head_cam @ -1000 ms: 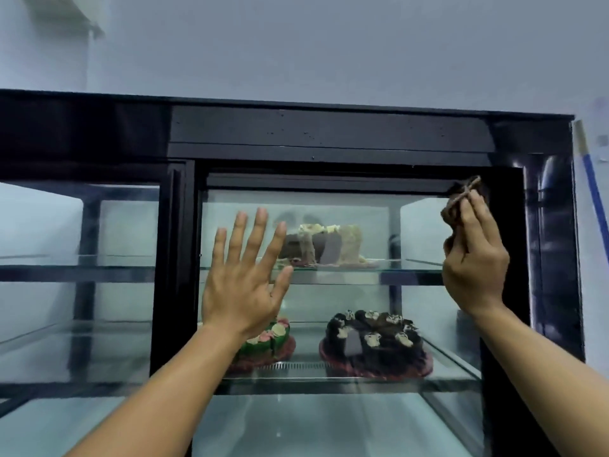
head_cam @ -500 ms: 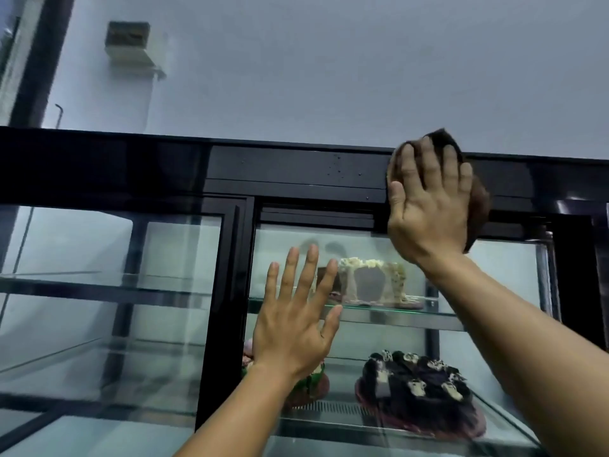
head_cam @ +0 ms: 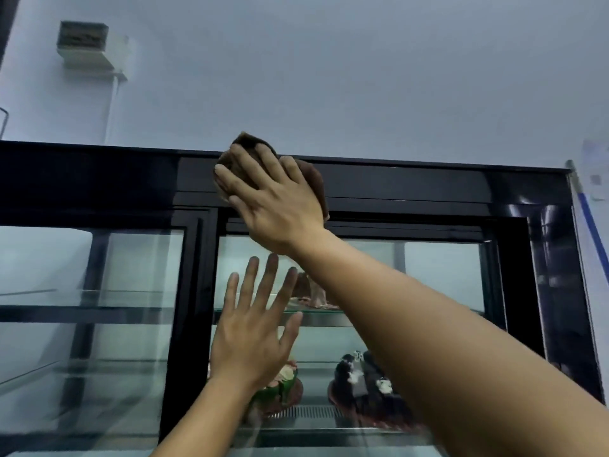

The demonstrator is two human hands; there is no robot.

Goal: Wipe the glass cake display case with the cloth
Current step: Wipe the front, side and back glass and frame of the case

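Obs., standing by the case:

Black-framed glass cake display case (head_cam: 428, 184) fills the lower half of the head view, seen from below its top edge. Pale grey wall (head_cam: 362, 77) behind and above.

Right hand (head_cam: 273, 199): raised to the case's black top band, fingers straight and slightly spread, palm flat. It presses a crumpled brown cloth (head_cam: 314, 184) against that band. The cloth shows above the fingertips and along the right edge of the hand; the rest is under the palm. Cloth position: on the top frame, just right of the vertical black post (head_cam: 188, 291) that splits the front, above the right glass pane (head_cam: 428, 275). Right forearm crosses the pane diagonally.

Left hand (head_cam: 253, 341): lower down, open, fingers spread and pointing up, back of the hand toward the camera, holding nothing. It is held flat at the right pane near the post; contact with the glass cannot be confirmed.

Inside, behind the right pane:
- upper glass shelf (head_cam: 329, 313): pale frosted cake (head_cam: 313, 291), mostly hidden by the right arm.
- lower level: round green-sided cake with pink and cream topping (head_cam: 283, 387), partly behind the left hand; beside it a dark chocolate cake with white decorations (head_cam: 359, 380), partly behind the right forearm.
- ribbed metal grille (head_cam: 309, 412) in front of the two.

Left glass pane (head_cam: 99, 291) shows shelves only, blurred.

White boxy wall-mounted unit (head_cam: 89, 47) high at upper left. Blue stripe (head_cam: 593, 232) on the wall at far right.
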